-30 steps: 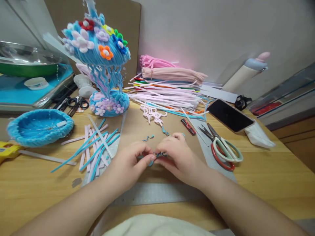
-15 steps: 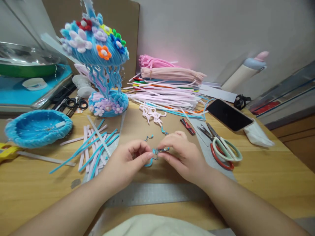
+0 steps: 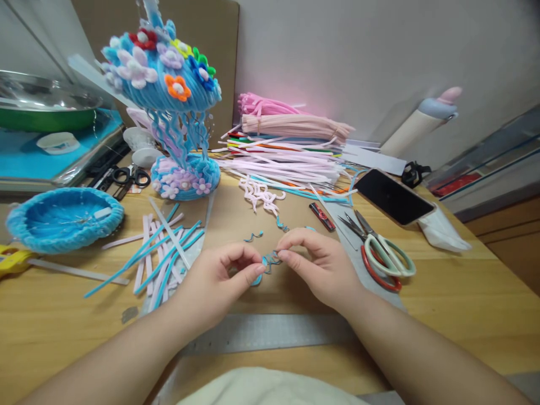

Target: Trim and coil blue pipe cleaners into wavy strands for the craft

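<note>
A small curly pipe cleaner (image 3: 269,261), blue and dark along its bends, stretches between my two hands over a brown board (image 3: 295,295). My left hand (image 3: 230,275) pinches its left end between thumb and forefinger. At the other end, the thumb and forefinger of my right hand (image 3: 318,267) grip the thin tip. Beyond my hands lie similar wavy pieces (image 3: 253,236) with blue ends, and a cluster of pink curled strips (image 3: 259,194). A blue bit (image 3: 256,279) shows just under my left fingertips.
Cut blue and pink strips (image 3: 164,253) lie left, near a blue fuzzy bowl shape (image 3: 65,219). A flowered jellyfish-like ornament (image 3: 169,101) stands behind. Pipe cleaner bundles (image 3: 291,135) are stacked at the back. Scissors (image 3: 379,247) and a phone (image 3: 394,197) lie right.
My right hand has shifted slightly, its fingers lifted at the piece's right end, so more of the curls show between my hands. My left hand stays nearly in place.
</note>
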Available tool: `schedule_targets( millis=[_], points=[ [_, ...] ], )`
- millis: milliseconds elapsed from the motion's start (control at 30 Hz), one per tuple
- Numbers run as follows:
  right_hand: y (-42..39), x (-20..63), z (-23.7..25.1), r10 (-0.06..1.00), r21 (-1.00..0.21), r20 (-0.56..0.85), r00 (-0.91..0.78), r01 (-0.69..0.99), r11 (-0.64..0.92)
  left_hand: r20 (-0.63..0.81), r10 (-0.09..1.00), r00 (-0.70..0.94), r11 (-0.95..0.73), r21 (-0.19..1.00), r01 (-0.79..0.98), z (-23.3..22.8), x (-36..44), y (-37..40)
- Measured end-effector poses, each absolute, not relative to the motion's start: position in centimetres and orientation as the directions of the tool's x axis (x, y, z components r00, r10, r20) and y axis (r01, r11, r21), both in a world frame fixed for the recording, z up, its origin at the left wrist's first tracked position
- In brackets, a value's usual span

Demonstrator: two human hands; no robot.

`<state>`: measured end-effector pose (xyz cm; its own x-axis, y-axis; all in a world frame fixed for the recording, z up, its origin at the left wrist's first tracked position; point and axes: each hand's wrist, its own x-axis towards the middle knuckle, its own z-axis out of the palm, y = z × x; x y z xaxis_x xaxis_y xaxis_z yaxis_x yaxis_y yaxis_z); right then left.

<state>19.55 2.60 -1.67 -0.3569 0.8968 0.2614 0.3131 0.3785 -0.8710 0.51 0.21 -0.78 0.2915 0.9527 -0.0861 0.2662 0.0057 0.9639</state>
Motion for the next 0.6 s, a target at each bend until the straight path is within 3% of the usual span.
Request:
schedule_targets(
  millis=[233, 600],
  points=[
    [3.8, 20.4, -1.6, 0.976, -0.965, 0.203, -0.083, 0.153, 0.214, 0.11, 0.96, 0.257, -0.225, 0.849, 0.478, -0.2, -0.1, 0.0],
    [4.6, 20.6, -2.1, 0.982, -0.98, 0.187, 0.022, 0.071, 0.185, 0.151, 0.95, 0.274, -0.273, 0.825, 0.494, -0.3, -0.2, 0.0]
  ],
)
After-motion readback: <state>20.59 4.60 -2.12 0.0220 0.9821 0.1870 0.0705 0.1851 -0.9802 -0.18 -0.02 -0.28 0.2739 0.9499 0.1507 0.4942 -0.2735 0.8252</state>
